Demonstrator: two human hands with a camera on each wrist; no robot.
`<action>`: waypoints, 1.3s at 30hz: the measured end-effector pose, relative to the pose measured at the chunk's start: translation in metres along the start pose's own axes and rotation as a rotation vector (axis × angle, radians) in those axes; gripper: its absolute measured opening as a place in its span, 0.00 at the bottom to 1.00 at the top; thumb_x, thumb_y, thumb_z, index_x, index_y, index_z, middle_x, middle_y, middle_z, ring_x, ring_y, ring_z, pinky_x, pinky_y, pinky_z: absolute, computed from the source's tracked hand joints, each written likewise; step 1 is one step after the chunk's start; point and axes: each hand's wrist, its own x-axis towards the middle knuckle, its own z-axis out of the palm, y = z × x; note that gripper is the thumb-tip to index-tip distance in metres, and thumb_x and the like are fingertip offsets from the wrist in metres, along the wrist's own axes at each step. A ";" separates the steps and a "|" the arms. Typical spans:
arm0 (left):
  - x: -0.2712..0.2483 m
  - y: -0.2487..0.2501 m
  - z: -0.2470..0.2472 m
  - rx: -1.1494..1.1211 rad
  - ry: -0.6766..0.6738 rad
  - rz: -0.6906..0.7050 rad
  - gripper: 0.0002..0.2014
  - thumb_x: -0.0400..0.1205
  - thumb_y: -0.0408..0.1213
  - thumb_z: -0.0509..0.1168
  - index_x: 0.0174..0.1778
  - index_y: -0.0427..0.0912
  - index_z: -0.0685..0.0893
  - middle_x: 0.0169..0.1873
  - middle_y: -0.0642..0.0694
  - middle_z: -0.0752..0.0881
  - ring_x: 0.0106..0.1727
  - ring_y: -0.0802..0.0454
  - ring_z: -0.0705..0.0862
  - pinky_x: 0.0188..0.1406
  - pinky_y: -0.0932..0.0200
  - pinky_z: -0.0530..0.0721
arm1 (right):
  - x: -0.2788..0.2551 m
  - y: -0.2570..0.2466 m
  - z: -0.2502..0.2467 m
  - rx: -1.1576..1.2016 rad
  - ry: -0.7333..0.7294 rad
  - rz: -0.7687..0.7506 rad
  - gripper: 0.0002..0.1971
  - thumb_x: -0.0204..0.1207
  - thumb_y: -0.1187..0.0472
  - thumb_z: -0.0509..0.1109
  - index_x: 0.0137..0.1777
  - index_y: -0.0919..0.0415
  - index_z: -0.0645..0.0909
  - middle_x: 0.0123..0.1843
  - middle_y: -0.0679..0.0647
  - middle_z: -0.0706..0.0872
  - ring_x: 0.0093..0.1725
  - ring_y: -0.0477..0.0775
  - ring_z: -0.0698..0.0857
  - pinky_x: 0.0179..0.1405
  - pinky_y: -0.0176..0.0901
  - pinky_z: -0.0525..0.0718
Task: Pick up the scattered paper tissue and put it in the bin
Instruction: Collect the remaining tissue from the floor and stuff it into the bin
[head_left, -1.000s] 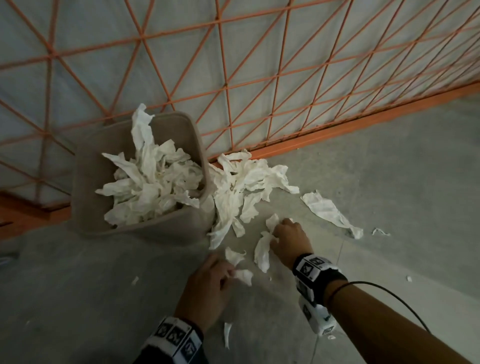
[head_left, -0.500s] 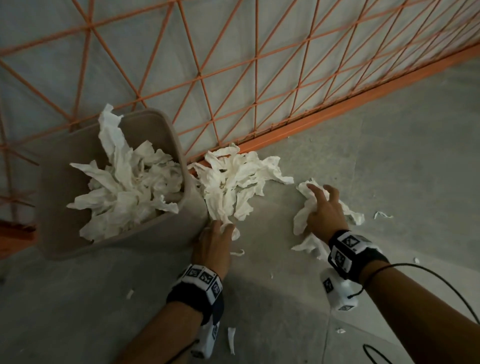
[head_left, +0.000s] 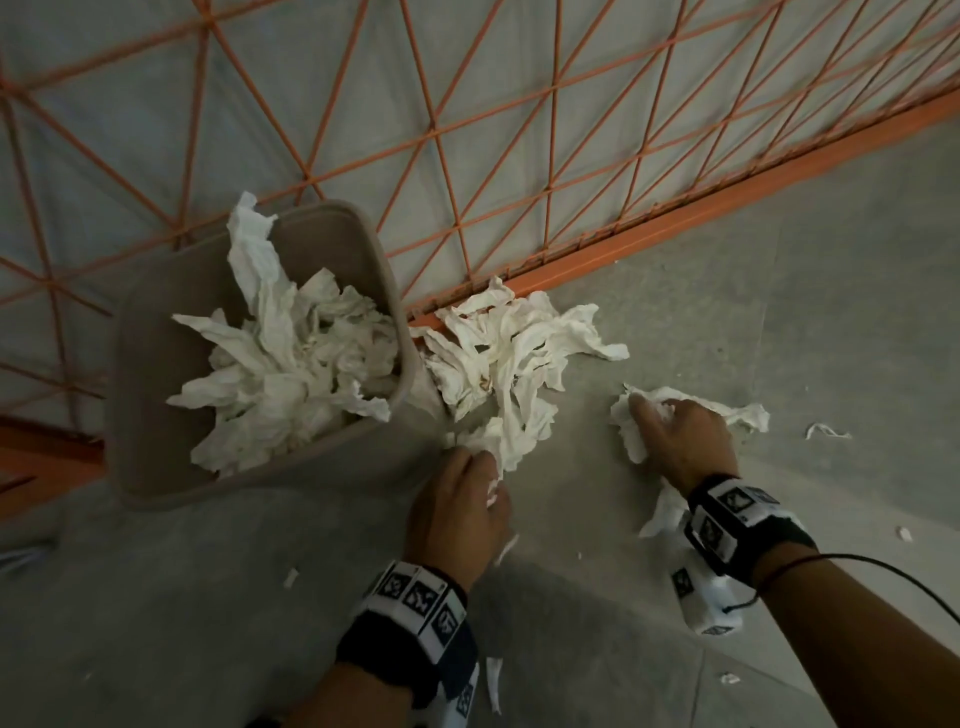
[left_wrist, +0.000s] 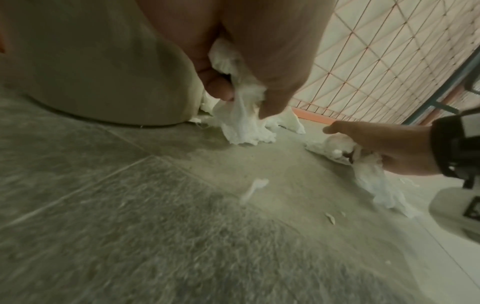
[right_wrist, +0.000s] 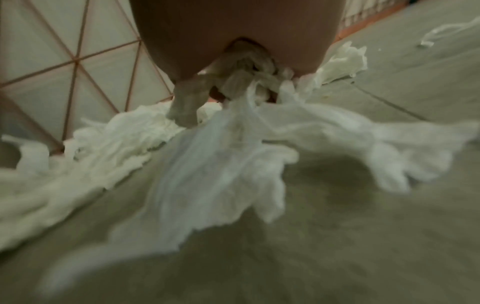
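A beige bin (head_left: 156, 364) heaped with white tissue (head_left: 291, 379) stands on the floor against the orange mesh. Beside its right wall lies a big pile of crumpled tissue (head_left: 509, 353). My left hand (head_left: 457, 499) is at the pile's near edge, its fingers and thumb pinching a wad of tissue (left_wrist: 239, 102) that trails to the floor next to the bin (left_wrist: 103, 72). To the right, my right hand (head_left: 680, 441) grips a bunch of tissue pieces (head_left: 631, 431), with more hanging under the wrist (head_left: 662, 514). In the right wrist view the held tissue (right_wrist: 233, 144) spreads over the floor.
An orange wire mesh fence (head_left: 519, 156) with an orange base rail (head_left: 701, 218) runs behind the bin. Small tissue scraps lie on the grey floor: one to the right (head_left: 826, 430), one near my left wrist (head_left: 493, 680), another by the bin's front (head_left: 291, 577).
Both hands moved away from me: the left from small scraps to the pile's edge by the bin, the right out to the long piece at the right, which it gathered into its grip.
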 end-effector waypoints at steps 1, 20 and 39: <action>0.003 0.001 0.002 0.015 -0.021 -0.017 0.08 0.76 0.37 0.65 0.40 0.47 0.70 0.51 0.46 0.78 0.46 0.44 0.81 0.37 0.56 0.77 | 0.003 -0.003 0.000 0.032 0.043 0.001 0.22 0.77 0.44 0.61 0.42 0.65 0.83 0.44 0.64 0.87 0.47 0.66 0.85 0.47 0.52 0.81; -0.045 -0.012 0.015 -0.126 -0.089 -0.216 0.16 0.78 0.61 0.60 0.52 0.53 0.75 0.50 0.54 0.77 0.49 0.53 0.78 0.46 0.55 0.80 | 0.001 0.003 0.020 0.118 0.111 -0.167 0.06 0.69 0.72 0.68 0.42 0.63 0.84 0.45 0.63 0.83 0.50 0.68 0.82 0.48 0.49 0.76; 0.005 0.014 -0.007 -0.207 -0.035 -0.053 0.28 0.72 0.30 0.71 0.67 0.52 0.72 0.72 0.52 0.65 0.65 0.52 0.78 0.59 0.55 0.85 | -0.026 -0.048 0.071 -0.085 -0.282 -0.378 0.07 0.73 0.55 0.68 0.47 0.55 0.76 0.48 0.57 0.86 0.49 0.60 0.83 0.46 0.49 0.81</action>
